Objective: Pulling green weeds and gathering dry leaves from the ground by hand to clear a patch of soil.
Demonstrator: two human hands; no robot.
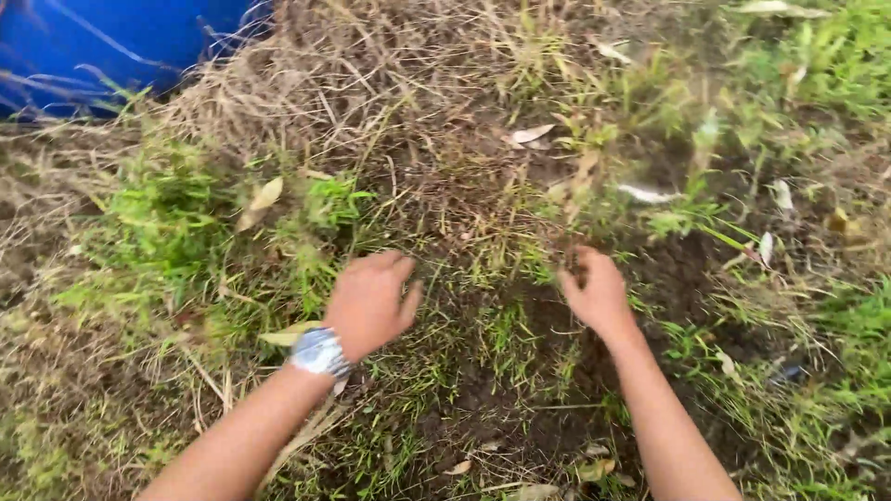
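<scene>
Left hand: my left hand (369, 301) sits just left of frame centre, palm down, fingers loosely spread and pointing up the frame, thumb splayed to the right. It is open and grips nothing; the fingertips rest on or just above the grass.
Left arm: bare forearm runs in from the bottom left at a slant; a metal wristwatch (318, 352) with a pale face sits on the wrist.
Right hand: my right hand (594, 289) is right of centre, fingers curled inward into a loose fist at the edge of the dark soil. It looks closed around a pinch of grass or soil, but the contents are blurred and I cannot tell what it holds.
Right arm: bare forearm rises from the bottom right, nearly straight, wrist slightly bent to the left.
Soil patch: dark, crumbly bare soil (520, 390) lies between and below my hands, lower centre, reaching up to the right of my right hand.
Grass: short green grass (167, 223) at mid left, thin blades; dry straw-coloured stalks (306, 83) matted at upper centre.
Leaves: flat, pale dry leaves (532, 134) scattered at upper centre and right.
Container: smooth blue plastic surface (83, 42) in the upper left corner.
</scene>
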